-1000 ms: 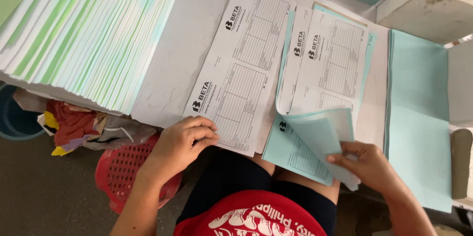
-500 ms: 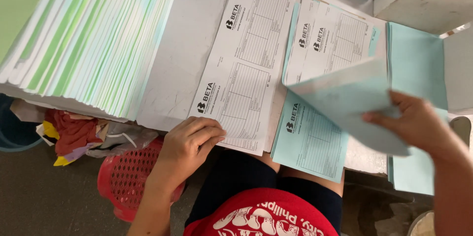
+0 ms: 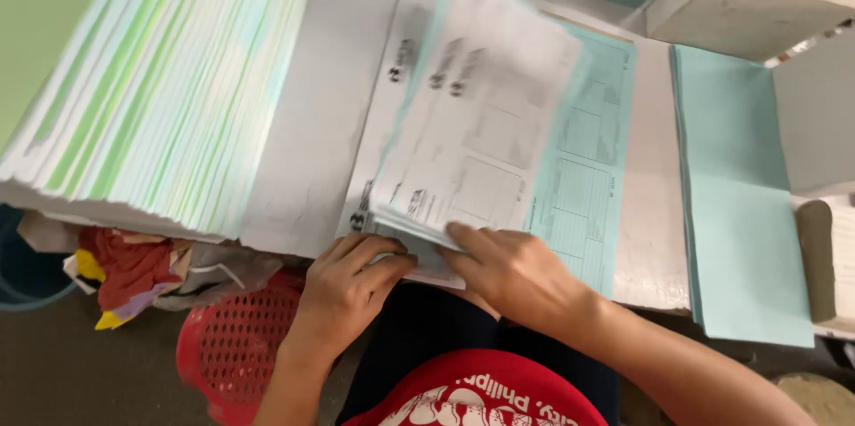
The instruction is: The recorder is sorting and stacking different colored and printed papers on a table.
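Half a second ago the right hand (image 3: 517, 279) was out at the right with a pale blue sheet lifted; now it has swung in and laid printed forms (image 3: 472, 150), blurred with motion, over the white forms on the table (image 3: 307, 150). At far left a tall fanned stack of paper (image 3: 151, 79) leans on the tabletop, white, green and blue edges showing. Below it, a red basket (image 3: 227, 346) sits on the floor. The left hand (image 3: 352, 288) curls its fingers on the near edge of the forms, apparently to steady them. The right hand's fingers press flat on the same edge, pinning rather than grasping. Farther right lie a blue form (image 3: 579, 186) and blank blue sheets (image 3: 739, 212).
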